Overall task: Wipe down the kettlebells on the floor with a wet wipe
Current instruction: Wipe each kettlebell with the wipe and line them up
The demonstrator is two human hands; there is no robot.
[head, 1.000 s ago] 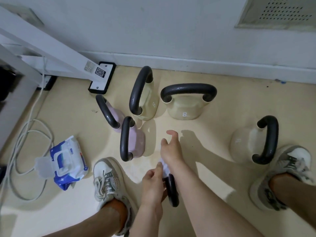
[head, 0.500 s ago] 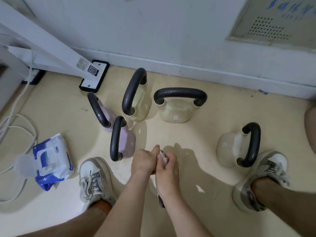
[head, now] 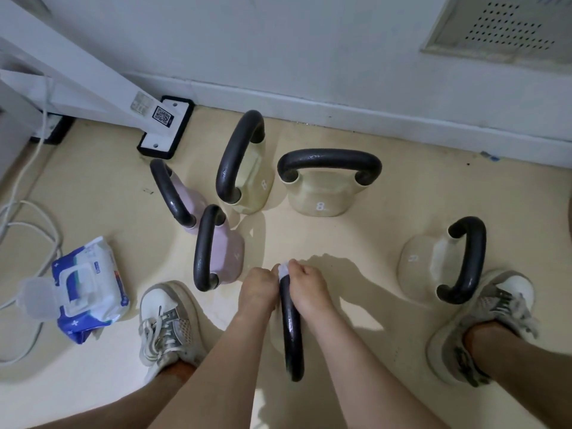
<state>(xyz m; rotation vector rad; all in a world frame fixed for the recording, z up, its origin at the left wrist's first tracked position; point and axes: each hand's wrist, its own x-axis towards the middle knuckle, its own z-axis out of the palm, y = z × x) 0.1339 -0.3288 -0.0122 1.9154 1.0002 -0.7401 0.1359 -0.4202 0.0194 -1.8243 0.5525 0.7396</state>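
A kettlebell stands between my feet, and only its black handle [head: 291, 332] shows between my forearms. A white wet wipe [head: 283, 269] sits bunched on the handle's far end. My left hand [head: 258, 292] and my right hand [head: 307, 291] press close on either side there, fingers curled, both pinching the wipe against the handle. Two pink kettlebells [head: 218, 249] [head: 177, 193] stand ahead to the left. Two cream ones marked 8 [head: 246, 171] [head: 325, 190] stand near the wall. Another cream kettlebell [head: 433, 264] stands by my right shoe.
An open blue-and-white wipe pack [head: 88, 286] lies left of my left shoe [head: 167, 323]. White cables [head: 28, 218] loop at the far left. A white frame's foot plate [head: 165, 128] rests near the baseboard. My right shoe [head: 483, 323] touches the right-hand kettlebell.
My hands have come together at the far end of the handle: the right hand drew back from its reach, and the left slid forward to meet it on the wipe.
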